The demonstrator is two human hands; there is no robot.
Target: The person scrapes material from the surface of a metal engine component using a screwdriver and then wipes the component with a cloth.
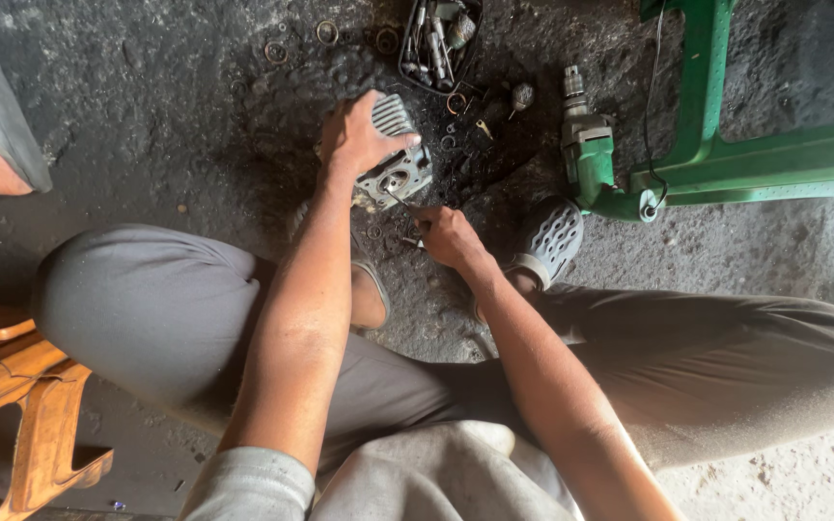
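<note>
1. The left hand (357, 135) lies spread over a finned metal engine part (396, 166) on the oily floor (147, 116); I judge that the greasy casting could slide or tip under that flat hold.
2. The right hand (448, 234) pinches a thin tool (400, 204), its tip at the part's face; a slip could gouge the metal or jab the other hand.
3. Loose washers (326, 33) and a tray of bits (439, 43) lie just beyond; small pieces could scatter and get lost.
4. A green power drill (586, 145) lies near the right foot and could be kicked.
</note>
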